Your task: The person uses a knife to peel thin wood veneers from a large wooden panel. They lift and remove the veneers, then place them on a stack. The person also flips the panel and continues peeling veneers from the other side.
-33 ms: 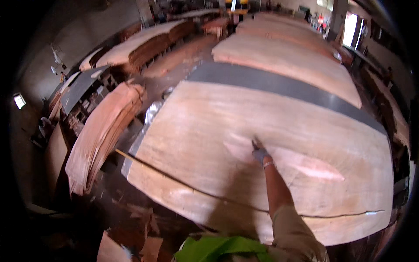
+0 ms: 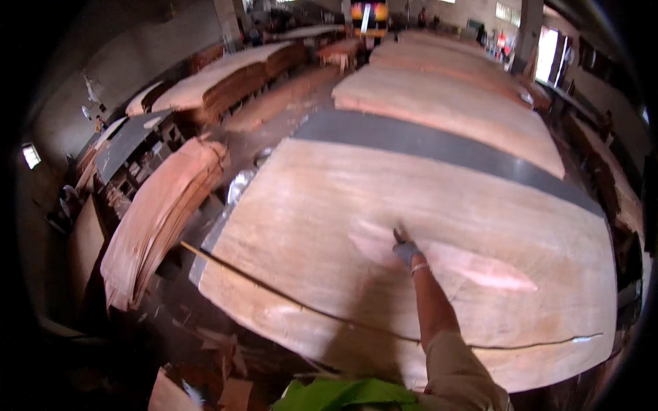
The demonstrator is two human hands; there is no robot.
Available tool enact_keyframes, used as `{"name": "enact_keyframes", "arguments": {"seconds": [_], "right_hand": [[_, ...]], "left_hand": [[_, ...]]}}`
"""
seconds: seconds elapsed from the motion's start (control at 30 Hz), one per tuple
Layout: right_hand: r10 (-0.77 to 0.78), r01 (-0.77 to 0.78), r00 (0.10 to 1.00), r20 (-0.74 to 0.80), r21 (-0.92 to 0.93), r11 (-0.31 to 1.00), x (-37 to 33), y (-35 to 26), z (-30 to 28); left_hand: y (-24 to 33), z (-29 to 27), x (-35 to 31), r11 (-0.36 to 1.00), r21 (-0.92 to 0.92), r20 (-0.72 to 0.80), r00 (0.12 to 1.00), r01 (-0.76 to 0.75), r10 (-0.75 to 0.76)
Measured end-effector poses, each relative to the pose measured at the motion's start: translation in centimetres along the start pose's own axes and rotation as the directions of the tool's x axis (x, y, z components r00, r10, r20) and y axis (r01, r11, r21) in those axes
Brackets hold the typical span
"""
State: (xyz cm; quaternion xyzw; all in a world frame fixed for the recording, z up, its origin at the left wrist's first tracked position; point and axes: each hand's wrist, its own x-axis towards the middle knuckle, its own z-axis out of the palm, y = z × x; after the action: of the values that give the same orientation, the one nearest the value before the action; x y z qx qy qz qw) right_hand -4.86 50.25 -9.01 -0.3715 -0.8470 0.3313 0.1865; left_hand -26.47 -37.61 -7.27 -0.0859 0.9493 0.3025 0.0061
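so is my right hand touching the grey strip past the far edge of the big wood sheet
Apart. The head view shows a broad stretch of wood sheet between the right hand and the grey strip.

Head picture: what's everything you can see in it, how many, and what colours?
Big thin sheet: one, pale tan, centre
Leaf-shaped patch: one, pink, mid-sheet
Long thin line: one, yellowish and dark, across the sheet's near part; stick or split unclear
Flat surface: one, dark grey, beyond the sheet's far edge
Stacks of sheets: several, tan and pinkish, left and far back
Torn scraps: several, reddish-brown, lower left
Shiny thing: one, silver, by the sheet's left edge
Bright opening: one, white, upper right
Green cloth: one, bottom middle
Right hand: one, grey glove, over the patch
Sleeve: one, tan, lower right
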Motion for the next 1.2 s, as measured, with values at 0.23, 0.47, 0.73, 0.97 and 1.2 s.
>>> {"name": "enact_keyframes", "arguments": {"seconds": [0.23, 0.47, 0.73, 0.97, 1.2], "right_hand": [[0.377, -0.363, 0.919, 0.115, 0.619, 0.696, -0.4, -11.3, -11.8], [0.108, 0.079, 0.963, -0.248, 0.64, 0.765, 3.7, -17.5, -20.7], [-0.063, 0.353, 0.915, -0.399, 0.713, 0.606, 11.3, -39.9, -25.5], [0.089, 0.404, 0.794, -0.601, 0.632, 0.661, 21.6, -46.3, -25.8], [0.161, 0.269, 0.903, -0.399, 0.815, 0.513, 15.5, -44.1, -17.7]], "left_hand": [[21.5, 2.2, -3.4, 0.867, -0.256, -0.268, 0.893, -0.428, 0.361], [44.1, 6.2, -3.4, 0.618, -0.402, -0.192, 0.722, -0.676, 0.664], [65.9, 11.3, -2.0, 0.06, -0.562, -0.247, 0.236, -0.825, 0.94], [69.7, 13.2, -2.6, -0.091, -0.535, -0.164, -0.002, -0.84, 0.986], [80.0, 11.8, 1.1, -0.03, -0.669, -0.139, 0.085, -0.742, 0.987]]}}
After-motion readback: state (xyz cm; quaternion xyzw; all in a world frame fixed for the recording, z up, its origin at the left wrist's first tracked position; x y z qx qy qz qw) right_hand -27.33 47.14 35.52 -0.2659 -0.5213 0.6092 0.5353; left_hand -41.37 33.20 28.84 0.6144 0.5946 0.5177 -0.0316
